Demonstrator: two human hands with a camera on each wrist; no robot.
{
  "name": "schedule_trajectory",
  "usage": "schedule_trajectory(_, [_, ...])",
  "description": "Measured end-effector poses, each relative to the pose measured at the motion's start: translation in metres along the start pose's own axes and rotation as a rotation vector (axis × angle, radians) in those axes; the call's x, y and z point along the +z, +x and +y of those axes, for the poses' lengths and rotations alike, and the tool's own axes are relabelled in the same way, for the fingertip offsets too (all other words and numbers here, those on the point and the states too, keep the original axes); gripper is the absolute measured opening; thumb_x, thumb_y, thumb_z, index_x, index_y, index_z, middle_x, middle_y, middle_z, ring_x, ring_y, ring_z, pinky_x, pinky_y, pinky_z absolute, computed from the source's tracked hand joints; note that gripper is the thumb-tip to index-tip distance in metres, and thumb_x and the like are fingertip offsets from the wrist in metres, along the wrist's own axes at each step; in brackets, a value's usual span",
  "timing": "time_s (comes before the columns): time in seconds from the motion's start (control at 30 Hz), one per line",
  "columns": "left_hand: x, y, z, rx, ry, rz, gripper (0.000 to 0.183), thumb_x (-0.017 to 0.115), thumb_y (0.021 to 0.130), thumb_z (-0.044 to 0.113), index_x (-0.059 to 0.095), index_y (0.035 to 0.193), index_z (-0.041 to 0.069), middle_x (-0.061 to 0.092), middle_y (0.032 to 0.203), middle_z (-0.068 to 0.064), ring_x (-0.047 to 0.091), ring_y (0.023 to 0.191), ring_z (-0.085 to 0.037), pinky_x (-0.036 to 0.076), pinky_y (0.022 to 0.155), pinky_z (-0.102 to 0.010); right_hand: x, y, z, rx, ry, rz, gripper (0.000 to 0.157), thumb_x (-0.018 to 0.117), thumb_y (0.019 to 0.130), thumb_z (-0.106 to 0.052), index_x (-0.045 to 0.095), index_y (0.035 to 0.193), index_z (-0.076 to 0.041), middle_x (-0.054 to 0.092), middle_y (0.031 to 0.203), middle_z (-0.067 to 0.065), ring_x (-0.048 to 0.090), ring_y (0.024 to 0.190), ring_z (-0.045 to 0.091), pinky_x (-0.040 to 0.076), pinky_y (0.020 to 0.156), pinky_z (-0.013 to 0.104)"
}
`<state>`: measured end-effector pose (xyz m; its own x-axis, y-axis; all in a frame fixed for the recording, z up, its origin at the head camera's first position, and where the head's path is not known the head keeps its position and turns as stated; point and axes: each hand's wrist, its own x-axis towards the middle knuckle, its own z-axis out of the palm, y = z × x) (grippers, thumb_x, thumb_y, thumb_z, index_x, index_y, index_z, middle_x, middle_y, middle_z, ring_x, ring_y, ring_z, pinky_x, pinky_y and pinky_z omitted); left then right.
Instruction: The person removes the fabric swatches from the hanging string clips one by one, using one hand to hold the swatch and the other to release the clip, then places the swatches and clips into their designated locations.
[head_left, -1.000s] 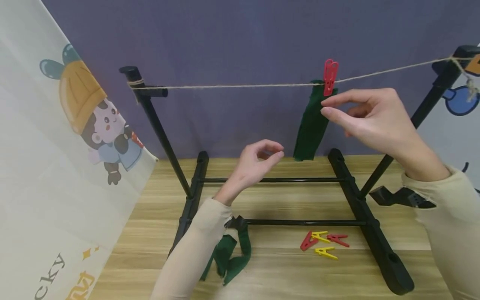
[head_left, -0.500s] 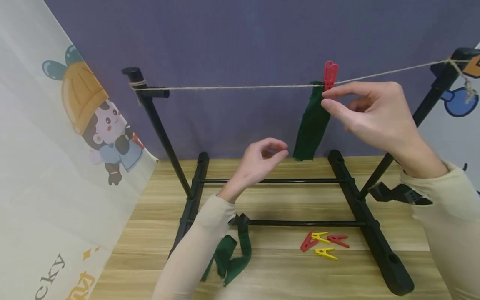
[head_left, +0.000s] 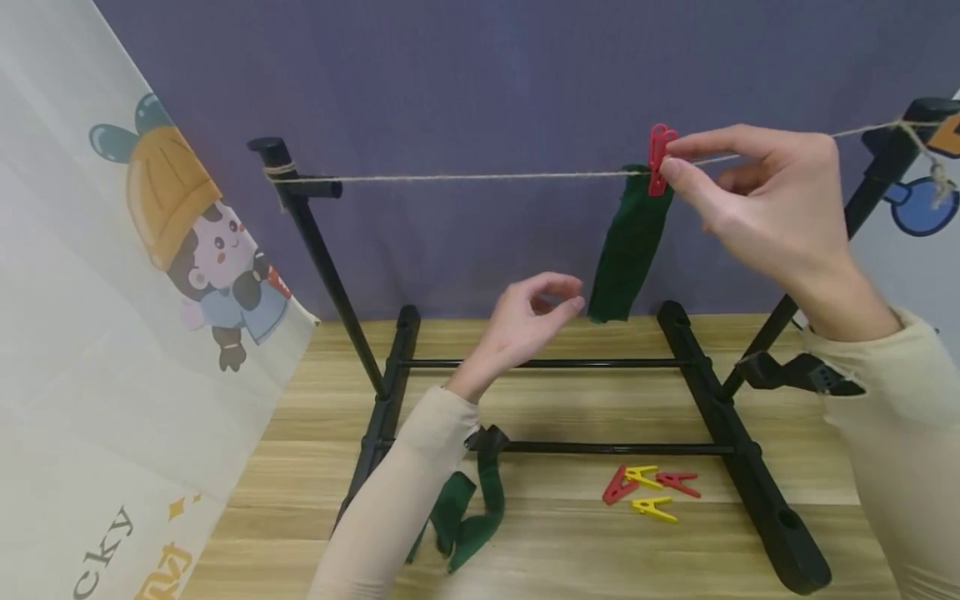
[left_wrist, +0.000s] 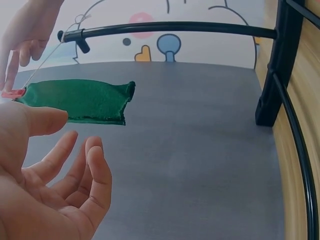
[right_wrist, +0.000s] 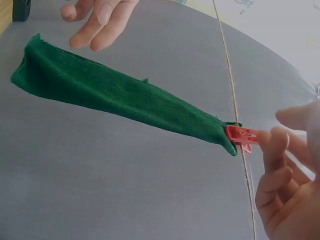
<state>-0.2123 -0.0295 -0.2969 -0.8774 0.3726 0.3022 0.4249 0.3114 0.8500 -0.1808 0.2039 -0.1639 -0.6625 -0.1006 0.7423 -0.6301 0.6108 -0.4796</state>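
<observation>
A red clothespin (head_left: pixel 657 160) clips a dark green cloth strip (head_left: pixel 632 247) to a stretched string (head_left: pixel 480 176). My right hand (head_left: pixel 780 204) is at the clothespin's right side, fingers bent. In the right wrist view, one fingertip (right_wrist: pixel 272 141) touches or nearly touches the clothespin's handle end, while the thumb stands apart from it. The strip hangs from the string, left of that hand. My left hand (head_left: pixel 530 323) is held in the air beside the strip's lower end, fingers loosely curved, holding nothing. In the left wrist view a gap shows between its thumb and fingers.
A black frame (head_left: pixel 705 400) with uprights and crossbars carries the string over a wooden table (head_left: pixel 555 533). Several red and yellow clothespins (head_left: pixel 651 492) lie at the front. More green cloth (head_left: pixel 471 525) lies by my left forearm. A blue-purple backdrop (head_left: pixel 450 83) stands behind.
My right hand has risen from beside the strip's top to the clothespin's upper part. My left hand has shifted slightly right and up. The clothespin and strip still hang from the string.
</observation>
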Motion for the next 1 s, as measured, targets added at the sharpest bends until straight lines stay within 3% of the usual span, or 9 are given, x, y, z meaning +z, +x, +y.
schedule_trajectory(0.23, [0.003, 0.005, 0.002, 0.014, -0.021, 0.002, 0.035, 0.064, 0.101, 0.033, 0.064, 0.135, 0.022, 0.068, 0.132, -0.001, 0.067, 0.1, -0.016, 0.055, 0.084, -0.027, -0.002, 0.005, -0.006, 0.075, 0.061, 0.054, 0.031, 0.075, 0.092, -0.022, 0.075, 0.122, -0.015, 0.061, 0.057, -0.022, 0.05, 0.039, 0.002, 0.025, 0.037, 0.021])
schedule_trajectory(0.33, [0.004, 0.006, 0.003, 0.007, -0.034, 0.001, 0.036, 0.064, 0.101, 0.033, 0.064, 0.136, 0.023, 0.068, 0.132, 0.0, 0.066, 0.102, -0.016, 0.055, 0.085, -0.027, -0.003, 0.007, -0.002, 0.121, 0.071, 0.029, 0.037, 0.076, 0.092, -0.024, 0.072, 0.128, -0.021, 0.074, 0.089, -0.017, 0.058, 0.049, -0.003, 0.035, 0.042, 0.015])
schedule_trajectory(0.47, [0.007, 0.008, 0.004, -0.005, -0.047, 0.002, 0.036, 0.064, 0.101, 0.034, 0.064, 0.136, 0.023, 0.068, 0.131, 0.003, 0.066, 0.102, -0.012, 0.056, 0.085, -0.027, -0.004, 0.012, 0.005, 0.155, 0.045, -0.029, 0.043, 0.076, 0.092, -0.027, 0.067, 0.134, -0.023, 0.07, 0.128, -0.007, 0.064, 0.062, -0.008, 0.045, 0.054, 0.01])
schedule_trajectory(0.63, [0.01, 0.01, 0.004, -0.008, -0.056, -0.001, 0.037, 0.064, 0.101, 0.034, 0.064, 0.136, 0.023, 0.069, 0.13, 0.005, 0.066, 0.101, -0.007, 0.056, 0.086, -0.027, -0.003, 0.015, 0.009, 0.153, 0.015, -0.051, 0.046, 0.075, 0.093, -0.03, 0.065, 0.137, -0.025, 0.071, 0.127, -0.004, 0.062, 0.058, -0.006, 0.046, 0.054, 0.01])
schedule_trajectory(0.83, [0.011, 0.013, 0.006, 0.009, -0.065, -0.009, 0.037, 0.064, 0.101, 0.033, 0.064, 0.136, 0.023, 0.069, 0.129, 0.004, 0.066, 0.105, -0.013, 0.054, 0.088, -0.025, 0.0, 0.02, 0.01, 0.156, 0.039, -0.077, 0.05, 0.076, 0.092, -0.031, 0.061, 0.14, -0.027, 0.072, 0.127, -0.003, 0.062, 0.054, -0.002, 0.046, 0.053, 0.013])
schedule_trajectory(1.0, [0.014, 0.014, 0.009, -0.009, -0.068, -0.004, 0.038, 0.065, 0.1, 0.034, 0.062, 0.138, 0.025, 0.068, 0.131, 0.005, 0.067, 0.099, -0.014, 0.056, 0.08, -0.026, 0.001, 0.022, 0.012, 0.167, 0.056, -0.082, 0.046, 0.075, 0.093, -0.032, 0.064, 0.137, -0.024, 0.072, 0.126, -0.003, 0.062, 0.053, 0.001, 0.046, 0.051, 0.015])
